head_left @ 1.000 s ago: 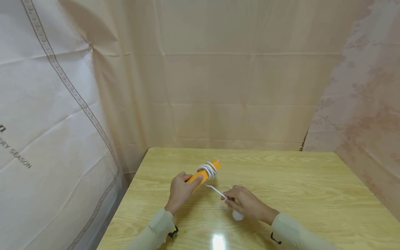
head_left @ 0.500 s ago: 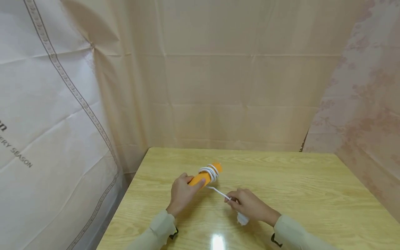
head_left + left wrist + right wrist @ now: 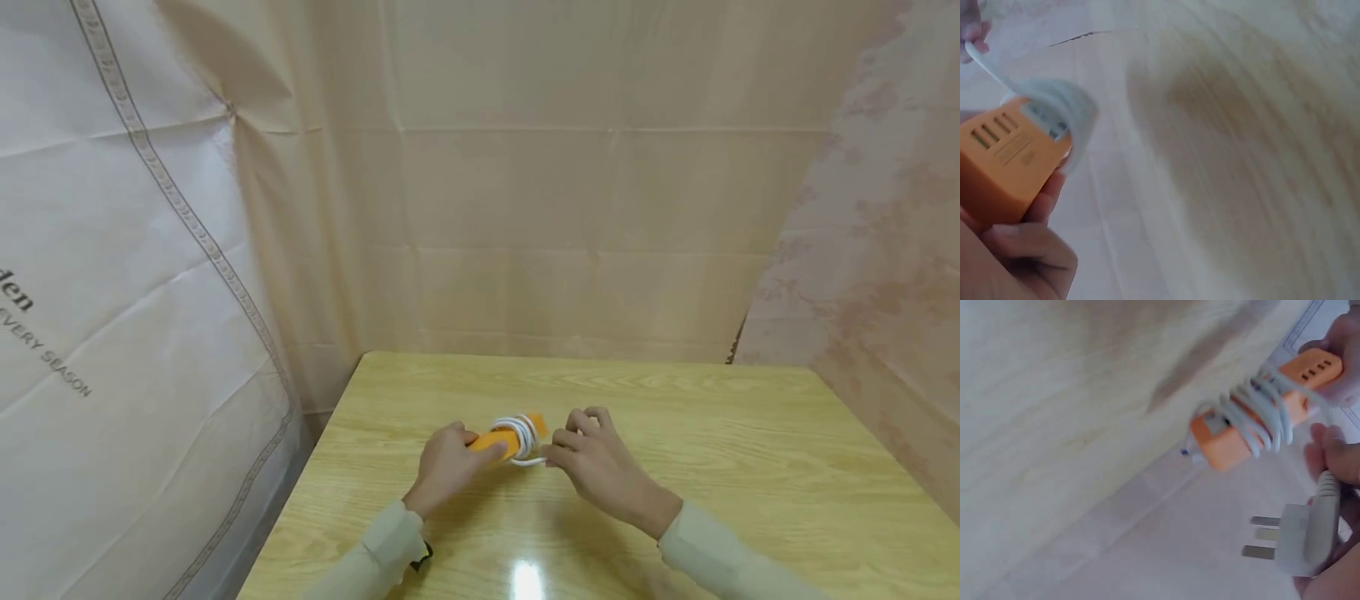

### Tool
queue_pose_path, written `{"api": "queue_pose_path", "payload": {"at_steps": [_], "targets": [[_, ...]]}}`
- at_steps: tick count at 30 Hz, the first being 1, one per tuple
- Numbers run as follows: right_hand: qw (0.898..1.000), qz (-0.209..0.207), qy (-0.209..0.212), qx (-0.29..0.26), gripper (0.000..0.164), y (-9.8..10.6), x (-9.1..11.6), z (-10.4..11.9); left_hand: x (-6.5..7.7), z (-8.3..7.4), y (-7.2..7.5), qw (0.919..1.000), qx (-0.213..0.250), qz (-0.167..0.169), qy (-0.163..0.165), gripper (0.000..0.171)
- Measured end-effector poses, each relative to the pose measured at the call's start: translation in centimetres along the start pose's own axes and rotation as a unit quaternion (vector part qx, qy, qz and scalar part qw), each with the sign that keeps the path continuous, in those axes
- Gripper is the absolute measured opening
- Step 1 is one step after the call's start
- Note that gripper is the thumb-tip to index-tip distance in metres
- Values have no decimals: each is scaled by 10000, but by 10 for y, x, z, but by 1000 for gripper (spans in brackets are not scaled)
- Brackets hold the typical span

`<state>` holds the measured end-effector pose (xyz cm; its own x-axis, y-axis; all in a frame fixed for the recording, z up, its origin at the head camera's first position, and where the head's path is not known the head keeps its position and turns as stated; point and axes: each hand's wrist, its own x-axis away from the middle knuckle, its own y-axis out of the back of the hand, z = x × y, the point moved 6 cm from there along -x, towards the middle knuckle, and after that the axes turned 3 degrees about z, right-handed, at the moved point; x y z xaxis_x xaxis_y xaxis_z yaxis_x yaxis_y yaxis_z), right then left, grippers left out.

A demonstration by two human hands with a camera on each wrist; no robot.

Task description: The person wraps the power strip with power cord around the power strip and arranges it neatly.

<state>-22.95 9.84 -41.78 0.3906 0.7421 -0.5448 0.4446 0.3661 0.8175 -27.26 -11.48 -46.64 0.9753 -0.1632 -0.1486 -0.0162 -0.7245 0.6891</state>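
Observation:
An orange power strip (image 3: 487, 439) is held over the table by my left hand (image 3: 448, 465), gripping its near-left end. White cord (image 3: 525, 433) is wound several times around the strip's far half. My right hand (image 3: 603, 467) is close beside the coils and pinches the free length of cord between thumb and fingertips. In the right wrist view, a white plug (image 3: 1300, 537) with three flat prongs lies against the right palm, pointing away from it. The left wrist view shows slots on the strip's face (image 3: 1016, 147), with the cord (image 3: 994, 69) stretching toward the right hand's fingers.
The wood-grain table (image 3: 712, 442) reaches to a hanging beige cloth (image 3: 600, 250) at the back. A pale printed cloth (image 3: 150, 333) hangs along the left side, and a floral one (image 3: 885, 292) on the right.
The right hand has moved up and forward, bringing the cord close to the strip's far end. The left hand has shifted the strip slightly right and nearer, and turned it flatter.

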Motion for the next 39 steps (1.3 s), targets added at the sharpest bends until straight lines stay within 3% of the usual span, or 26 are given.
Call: {"api": "queue_pose_path", "payload": {"at_steps": [7,12,17,20,22,25,28,34,39], "targets": [[9993,-171,252,-231,30,8,-3,0,4,-8,-15,9921,-10,1133,-532,44],[9984,-215,313,-418,34,8,-2,-1,8,-17,-23,9794,-250,1606,-1195,41],[9976,-228,212,-613,23,4,1,-8,12,-27,-28,9637,-235,1980,-1775,37],[9966,-141,76,-811,9,1,4,-12,15,-31,-32,9492,53,2335,-2108,33],[9956,-51,45,-934,11,-1,6,-13,17,-33,-34,9380,322,2603,-2266,28],[9938,96,45,-1104,21,-2,7,-12,19,-34,-36,9236,733,2948,-2337,21],[9916,76,57,-1287,20,-1,7,-12,21,-34,-35,9152,1155,3185,-2184,18],[9842,-122,84,-1764,23,0,4,-11,23,-35,-32,8928,1927,3463,-2144,21],[9723,-263,113,-2318,20,-3,3,-11,25,-34,-32,8741,2519,3617,-2043,29]]}}
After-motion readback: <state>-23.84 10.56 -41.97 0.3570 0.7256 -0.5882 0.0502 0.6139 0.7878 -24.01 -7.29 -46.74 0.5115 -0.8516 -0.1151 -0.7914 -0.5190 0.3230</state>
